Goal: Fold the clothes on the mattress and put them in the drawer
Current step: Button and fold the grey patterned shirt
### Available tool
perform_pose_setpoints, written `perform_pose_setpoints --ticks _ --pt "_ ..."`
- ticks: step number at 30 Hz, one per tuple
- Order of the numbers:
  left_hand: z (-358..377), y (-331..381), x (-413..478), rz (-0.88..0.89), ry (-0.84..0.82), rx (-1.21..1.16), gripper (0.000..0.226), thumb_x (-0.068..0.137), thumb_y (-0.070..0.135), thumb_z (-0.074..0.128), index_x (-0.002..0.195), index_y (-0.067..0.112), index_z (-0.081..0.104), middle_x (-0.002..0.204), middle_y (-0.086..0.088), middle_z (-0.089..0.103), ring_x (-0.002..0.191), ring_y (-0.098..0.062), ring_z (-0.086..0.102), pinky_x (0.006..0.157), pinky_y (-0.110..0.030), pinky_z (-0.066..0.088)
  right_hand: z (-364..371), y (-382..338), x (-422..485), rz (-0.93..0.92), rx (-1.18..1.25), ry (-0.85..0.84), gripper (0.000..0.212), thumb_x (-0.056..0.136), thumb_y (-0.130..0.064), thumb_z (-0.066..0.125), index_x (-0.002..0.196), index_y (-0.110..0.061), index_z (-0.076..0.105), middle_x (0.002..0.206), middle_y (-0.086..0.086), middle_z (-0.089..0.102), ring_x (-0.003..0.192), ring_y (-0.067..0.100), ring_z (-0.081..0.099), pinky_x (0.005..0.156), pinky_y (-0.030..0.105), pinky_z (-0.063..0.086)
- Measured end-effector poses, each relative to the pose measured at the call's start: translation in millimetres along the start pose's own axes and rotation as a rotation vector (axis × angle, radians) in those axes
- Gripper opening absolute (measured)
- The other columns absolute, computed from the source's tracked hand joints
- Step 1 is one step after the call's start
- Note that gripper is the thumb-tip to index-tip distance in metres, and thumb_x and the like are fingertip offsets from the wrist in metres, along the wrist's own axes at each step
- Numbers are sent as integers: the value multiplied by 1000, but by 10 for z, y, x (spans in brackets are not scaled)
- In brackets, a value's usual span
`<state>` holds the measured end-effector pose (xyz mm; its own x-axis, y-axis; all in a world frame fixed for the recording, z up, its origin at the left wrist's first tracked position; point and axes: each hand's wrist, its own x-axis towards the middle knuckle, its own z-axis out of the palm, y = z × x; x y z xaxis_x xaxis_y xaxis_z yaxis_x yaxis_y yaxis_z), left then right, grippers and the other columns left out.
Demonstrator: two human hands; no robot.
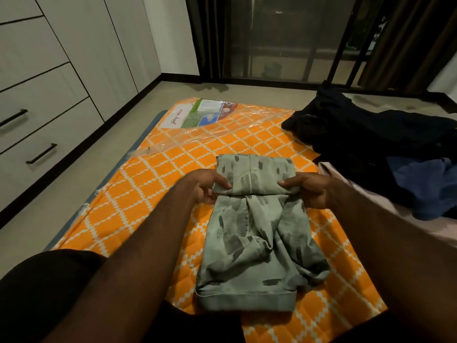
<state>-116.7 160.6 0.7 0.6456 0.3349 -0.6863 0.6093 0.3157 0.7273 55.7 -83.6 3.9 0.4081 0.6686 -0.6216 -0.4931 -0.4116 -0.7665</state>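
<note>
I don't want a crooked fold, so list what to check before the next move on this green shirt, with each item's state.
1. Left hand pinches the green shirt at its folded edge: ok.
2. Right hand pinches the opposite edge: ok.
3. Lower part of the shirt smooth: not ok, bunched creases.
4. Shirt lies fully on the mattress: ok.
5. Dark clothes pile apart from the shirt: ok.
6. Drawers open to receive it: not ok, the visible ones are closed.
</note>
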Motion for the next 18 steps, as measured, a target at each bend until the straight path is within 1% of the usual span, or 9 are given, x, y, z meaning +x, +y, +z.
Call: perform_pose_setpoints --ticks 2,3,7,9,11,13,15,16,18 --pt "32 -11 17 139 43 4 41 79 -14 74 114 8 72 108 -15 75 96 -34 73 82 -49 62 12 7 46 -72 -22 35 51 77 3 74 126 -9 67 117 16 74 101 35 73 76 45 61" --pt "45 -21 32 202 75 7 44 75 -18 75 111 8 74 108 -17 76 99 -37 73 84 -54 61 9 13 71 -106 -24 55 53 78 9 73 127 -10 67 118 15 74 103 36 73 75 46 62" --pt "86 -87 69 366 126 -41 47 67 -29 70 102 2 73 101 -20 76 96 -42 73 80 -55 62 2 18 129 -222 -49 123 58 77 21 69 127 -8 64 120 22 71 105 41 71 87 58 59" --pt "100 -110 119 432 136 -69 48 67 -29 70 104 2 72 103 -19 76 96 -42 72 79 -55 62 14 12 143 -258 -59 140 58 77 23 66 128 -4 63 120 27 69 105 45 68 86 58 58" --pt "128 -155 97 527 140 -61 43 69 -24 73 101 4 74 103 -18 76 97 -41 72 80 -55 61 13 19 148 -303 -54 124 57 77 23 65 128 -3 63 121 25 69 110 46 67 91 59 57" --pt "146 -210 63 631 170 -51 34 74 -19 73 101 3 75 104 -19 74 95 -38 71 82 -52 61 -14 32 157 -336 -49 73 56 78 19 66 129 -4 64 125 22 69 117 44 65 99 61 52" --pt "155 -238 68 653 165 -59 37 79 -19 71 113 -5 70 109 -23 71 90 -27 71 79 -40 62 -32 34 134 -325 -45 34 55 79 14 69 130 -6 64 128 22 67 120 43 63 102 61 50" --pt "124 -239 63 608 121 -68 40 78 -17 74 117 -8 68 107 -21 71 87 -21 70 77 -33 62 -31 28 105 -315 -50 19 54 81 13 68 131 -5 64 128 22 67 121 43 63 102 60 51" --pt "66 -252 54 527 -12 -128 50 63 2 91 109 -5 72 99 -14 71 86 -21 71 78 -32 62 -28 24 58 -310 -77 -14 46 87 12 62 131 -1 62 128 24 66 119 43 64 102 57 52"
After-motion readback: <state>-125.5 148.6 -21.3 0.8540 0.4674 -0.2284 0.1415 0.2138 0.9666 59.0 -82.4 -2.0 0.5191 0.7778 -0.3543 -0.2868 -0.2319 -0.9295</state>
